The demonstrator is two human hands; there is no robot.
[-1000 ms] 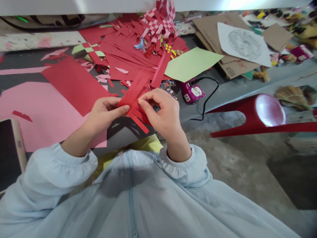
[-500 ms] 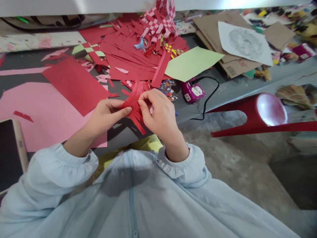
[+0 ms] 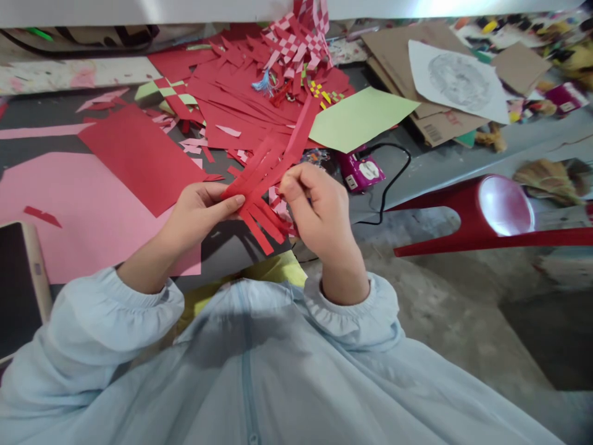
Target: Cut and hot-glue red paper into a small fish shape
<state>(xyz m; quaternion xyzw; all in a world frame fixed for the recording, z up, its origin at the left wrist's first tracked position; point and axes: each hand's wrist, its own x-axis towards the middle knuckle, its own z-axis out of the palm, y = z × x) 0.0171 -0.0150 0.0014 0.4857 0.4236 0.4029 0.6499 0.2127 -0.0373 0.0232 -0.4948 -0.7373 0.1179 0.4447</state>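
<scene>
My left hand pinches a piece of red paper cut into strips between thumb and fingers. Several of its strips fan up and to the right, others point down towards the table's front edge, and they cross near my thumb. Just right of the crossing is my right hand, its thumb and forefinger pressed together beside the strips. Whatever sits between those fingertips is too small or hidden to make out. Pink and white checkered paper scraps show between the hands, behind the strips.
A red sheet lies over a pink sheet at left, near a tablet-like device. Behind are red paper piles, a pale green sheet, a purple box and cardboard. A red stool stands at right.
My right hand has moved a little to the right, away from the left. The strips that were bent up between the hands now lie spread out. My left hand keeps its hold.
</scene>
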